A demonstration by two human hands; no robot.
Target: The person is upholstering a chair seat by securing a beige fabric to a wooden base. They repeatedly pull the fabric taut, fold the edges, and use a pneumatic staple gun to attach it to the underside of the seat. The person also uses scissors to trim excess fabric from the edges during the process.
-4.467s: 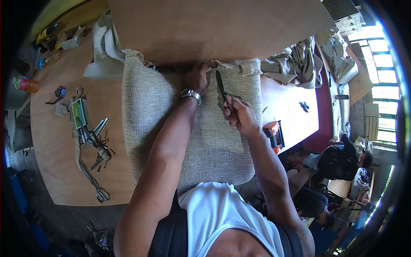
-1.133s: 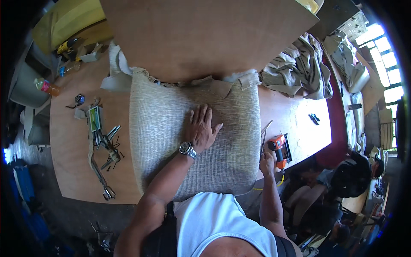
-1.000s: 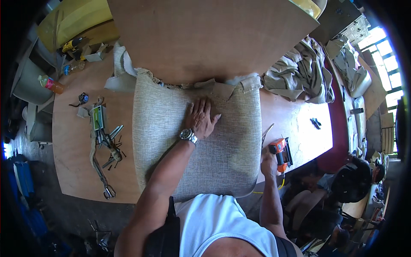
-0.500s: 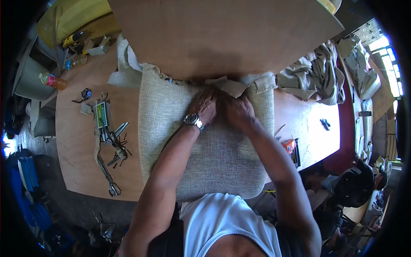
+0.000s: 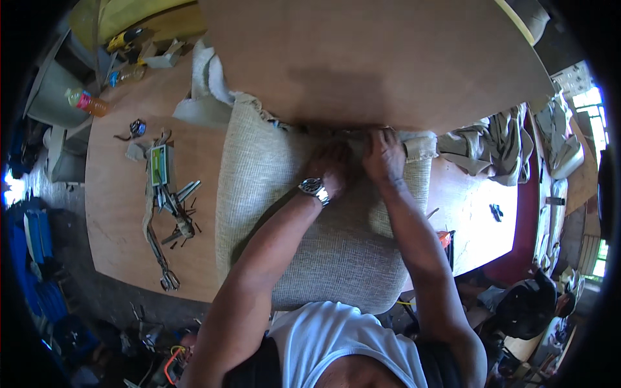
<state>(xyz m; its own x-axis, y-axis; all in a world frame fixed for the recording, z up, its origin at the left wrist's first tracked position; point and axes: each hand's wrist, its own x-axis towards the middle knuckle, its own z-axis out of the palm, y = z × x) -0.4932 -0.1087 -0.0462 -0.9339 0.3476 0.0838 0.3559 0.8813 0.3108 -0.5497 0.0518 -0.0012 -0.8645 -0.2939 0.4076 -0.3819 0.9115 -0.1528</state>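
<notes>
A padded seat covered in beige-grey woven upholstery fabric (image 5: 310,265) lies in front of me, against a large brown board (image 5: 381,58) at its far end. My left hand (image 5: 331,167), with a metal-banded wristwatch (image 5: 313,187) on its wrist, lies flat on the fabric in shadow, fingers pointing away. Beside it, my right hand (image 5: 386,158) presses at the fabric's far edge, close under the board. Its fingers are bent together on the cloth there, and the fingertips are partly hidden. A folded, frayed fabric edge (image 5: 420,145) shows just right of this hand.
On the wooden table (image 5: 116,239) at left lie scissors (image 5: 169,279), a green box (image 5: 159,165), loose screws and other tools. Bottles (image 5: 87,102) stand farther back. At right are crumpled cloth (image 5: 491,145), an orange tool (image 5: 444,238) and a small dark object (image 5: 496,212).
The loose fabric flap between my hands no longer sticks up at the far edge. My right hand has shifted forward and right, the left slightly nearer me. The view has moved a little.
</notes>
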